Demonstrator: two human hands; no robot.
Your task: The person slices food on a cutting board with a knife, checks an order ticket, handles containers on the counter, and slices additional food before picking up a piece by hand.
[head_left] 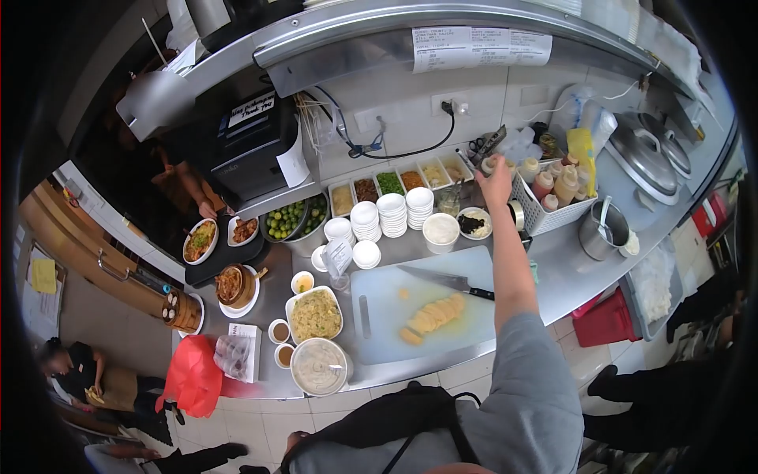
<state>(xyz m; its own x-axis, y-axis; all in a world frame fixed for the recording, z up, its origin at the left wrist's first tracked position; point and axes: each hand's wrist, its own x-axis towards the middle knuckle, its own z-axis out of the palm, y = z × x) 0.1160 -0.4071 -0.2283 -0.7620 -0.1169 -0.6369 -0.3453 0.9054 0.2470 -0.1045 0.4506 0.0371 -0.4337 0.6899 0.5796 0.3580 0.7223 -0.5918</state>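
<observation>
My right hand [494, 188] reaches to the back of the steel counter, left of a white basket [545, 220] of squeeze bottles. Its fingers are curled around a small pale object, mostly hidden under them. Low by my body, a small part of my left hand [296, 439] shows, its fingers hidden. Below my right forearm lies a pale cutting board [383, 336] with a row of yellowish slices [434, 317] and a black-handled knife [452, 281]. A white tub [440, 231] and a bowl with dark and white bits [474, 223] stand near my right wrist.
Stacked white dishes [392, 213] stand before several topping trays [388, 183]. Fried rice [314, 314] and a lidded round container [321, 367] sit left of the board. A metal pot [602, 237] stands right. Another person's hand [207, 210] touches a plate at left.
</observation>
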